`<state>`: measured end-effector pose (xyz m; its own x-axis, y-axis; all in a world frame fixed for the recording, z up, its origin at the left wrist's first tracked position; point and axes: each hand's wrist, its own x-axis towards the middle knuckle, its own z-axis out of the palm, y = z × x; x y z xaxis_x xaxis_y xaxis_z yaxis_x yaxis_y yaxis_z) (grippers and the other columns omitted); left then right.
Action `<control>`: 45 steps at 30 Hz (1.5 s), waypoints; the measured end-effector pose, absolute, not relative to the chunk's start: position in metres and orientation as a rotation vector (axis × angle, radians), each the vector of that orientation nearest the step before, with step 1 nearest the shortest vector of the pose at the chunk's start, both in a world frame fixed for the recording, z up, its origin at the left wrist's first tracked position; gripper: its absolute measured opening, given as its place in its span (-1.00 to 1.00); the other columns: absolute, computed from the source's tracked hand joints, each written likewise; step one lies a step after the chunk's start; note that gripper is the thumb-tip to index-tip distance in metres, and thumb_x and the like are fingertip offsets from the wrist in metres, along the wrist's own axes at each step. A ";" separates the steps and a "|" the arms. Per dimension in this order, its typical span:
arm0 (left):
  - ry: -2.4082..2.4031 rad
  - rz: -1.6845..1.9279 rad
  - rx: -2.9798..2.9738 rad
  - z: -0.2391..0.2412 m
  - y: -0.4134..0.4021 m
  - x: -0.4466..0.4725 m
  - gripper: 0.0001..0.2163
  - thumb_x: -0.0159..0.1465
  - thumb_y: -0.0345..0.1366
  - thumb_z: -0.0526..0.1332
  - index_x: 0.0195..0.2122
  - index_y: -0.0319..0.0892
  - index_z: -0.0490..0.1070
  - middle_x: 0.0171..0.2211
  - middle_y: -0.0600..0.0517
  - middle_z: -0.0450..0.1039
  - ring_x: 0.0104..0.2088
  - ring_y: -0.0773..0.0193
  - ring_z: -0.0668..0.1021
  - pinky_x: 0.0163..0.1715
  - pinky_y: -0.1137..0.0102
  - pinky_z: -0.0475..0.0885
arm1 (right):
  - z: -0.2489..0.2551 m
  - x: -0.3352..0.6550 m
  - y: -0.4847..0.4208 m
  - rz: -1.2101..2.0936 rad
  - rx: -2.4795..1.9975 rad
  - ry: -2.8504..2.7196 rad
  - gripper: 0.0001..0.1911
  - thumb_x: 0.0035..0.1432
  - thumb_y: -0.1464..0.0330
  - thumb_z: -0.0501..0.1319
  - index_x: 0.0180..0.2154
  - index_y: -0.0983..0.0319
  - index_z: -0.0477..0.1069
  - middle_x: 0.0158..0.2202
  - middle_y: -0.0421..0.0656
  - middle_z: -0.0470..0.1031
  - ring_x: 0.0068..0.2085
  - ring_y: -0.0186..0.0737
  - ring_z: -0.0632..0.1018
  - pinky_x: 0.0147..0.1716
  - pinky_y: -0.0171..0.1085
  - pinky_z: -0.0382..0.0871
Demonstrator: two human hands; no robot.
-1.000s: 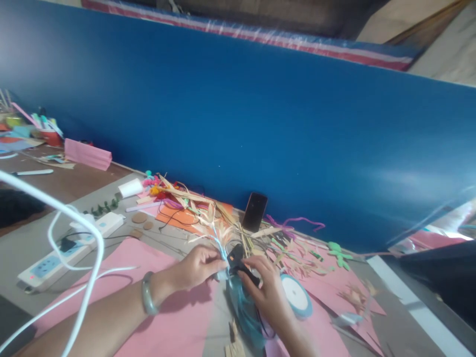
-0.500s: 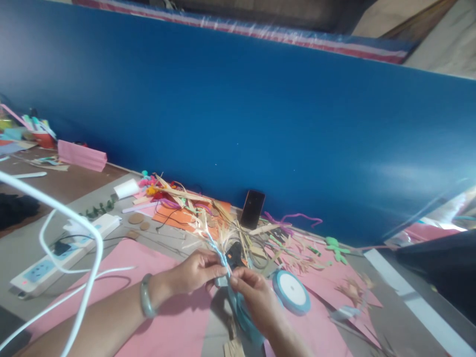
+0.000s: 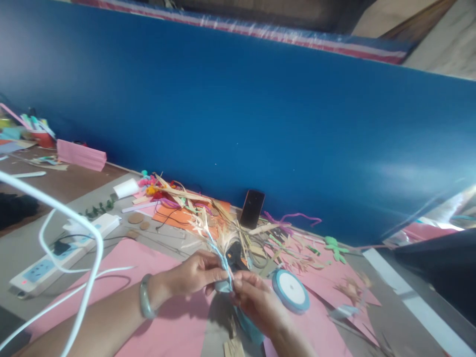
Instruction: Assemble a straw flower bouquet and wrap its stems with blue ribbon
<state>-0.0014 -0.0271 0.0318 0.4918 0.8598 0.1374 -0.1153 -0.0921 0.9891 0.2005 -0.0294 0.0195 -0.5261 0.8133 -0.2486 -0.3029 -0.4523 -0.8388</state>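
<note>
A thin stem (image 3: 219, 250), wrapped in light blue ribbon and topped by pale straw-like strips (image 3: 201, 223), stands tilted between my two hands. My left hand (image 3: 199, 272), with a bangle on the wrist, pinches it between thumb and fingers. Close beside it, my right hand (image 3: 256, 297) is closed at the stem's lower part, its fingertips on the blue ribbon. More blue ribbon (image 3: 250, 325) shows below and behind my right hand. To the right of that hand lies a ribbon spool (image 3: 292, 291) with a white face and blue rim.
A phone (image 3: 252, 208) leans on the blue partition (image 3: 238, 109). Straw strips and craft scraps spread along its foot. Pink sheets (image 3: 148, 297) cover part of the table. At left are a power strip (image 3: 67, 255) and a white cable (image 3: 89, 277) looping across the foreground.
My right hand has shifted slightly and its fingers have curled round closer to the stem's lower part. The ribbon below it hangs differently. My left hand stays nearly still.
</note>
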 end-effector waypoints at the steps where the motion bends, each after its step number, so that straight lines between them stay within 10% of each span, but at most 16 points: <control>1: 0.686 0.932 1.430 0.032 -0.027 -0.002 -0.75 0.26 -0.22 0.24 -0.51 -0.25 0.44 -0.62 0.11 0.33 -0.65 0.44 0.39 -0.64 0.53 0.26 | 0.019 0.201 -0.030 2.047 -0.843 -0.980 -0.71 -0.10 0.26 0.50 -0.53 0.31 0.48 -0.66 -0.31 0.29 -0.57 -0.45 0.29 -0.52 -0.41 0.07; 45: 0.551 0.850 1.429 0.037 -0.032 -0.003 -0.72 0.21 -0.13 0.29 -0.50 -0.25 0.49 -0.65 0.13 0.24 -0.60 0.43 0.27 -0.58 0.48 0.21 | 0.019 0.189 -0.048 2.299 -0.571 -0.972 -0.68 -0.04 0.22 0.47 -0.42 0.33 0.47 -0.61 -0.31 0.27 -0.66 -0.55 0.07 -0.67 -0.43 -0.09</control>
<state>-0.0028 -0.0324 0.0370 0.6056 0.7800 0.1576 -0.1743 -0.0633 0.9827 0.1885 -0.0477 0.0194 -0.7447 0.6482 -0.1591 -0.3376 -0.5714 -0.7480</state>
